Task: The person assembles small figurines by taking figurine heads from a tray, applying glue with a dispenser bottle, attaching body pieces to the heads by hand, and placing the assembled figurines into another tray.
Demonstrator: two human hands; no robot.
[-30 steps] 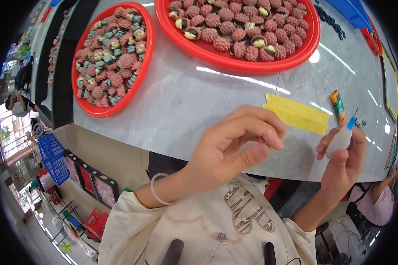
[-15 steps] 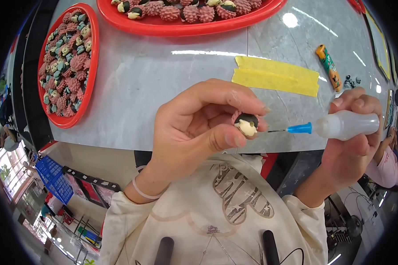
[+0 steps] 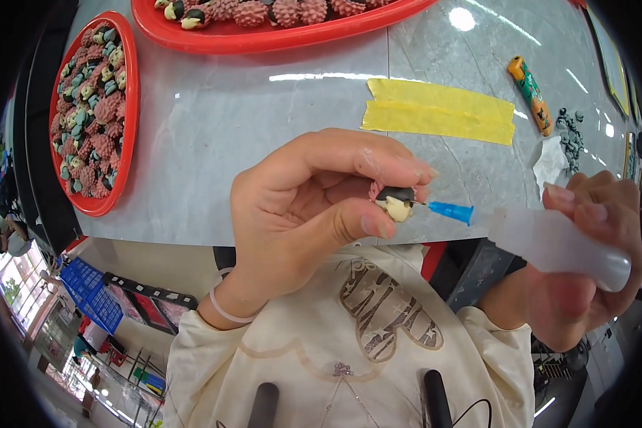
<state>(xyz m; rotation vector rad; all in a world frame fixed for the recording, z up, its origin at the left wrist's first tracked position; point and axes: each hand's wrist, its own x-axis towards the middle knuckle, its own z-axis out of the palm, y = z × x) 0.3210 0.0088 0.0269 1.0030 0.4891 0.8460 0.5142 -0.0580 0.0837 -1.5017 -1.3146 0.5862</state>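
Head view: one red tray [image 3: 134,100], 10 o'clock; second tray [image 3: 264,44], 12, top cut off. Left hand [image 3: 282,225] clamps one figurine [image 3: 396,207] near centre, partly covered; one blue-hubbed needle [image 3: 451,211], end unclear; one bottle [image 3: 538,239], 3 o'clock, clamped in right hand [image 3: 585,307].

A grey table [image 3: 200,157] bears two red trays [image 3: 133,82], yellow tape [image 3: 439,114], an orange-green object [image 3: 530,96] and dark bits [image 3: 571,140].

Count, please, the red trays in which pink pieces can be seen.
2. The left tray lies toward the picture's left side; the upper tray is at the top, partly cut off. Others may be hidden.
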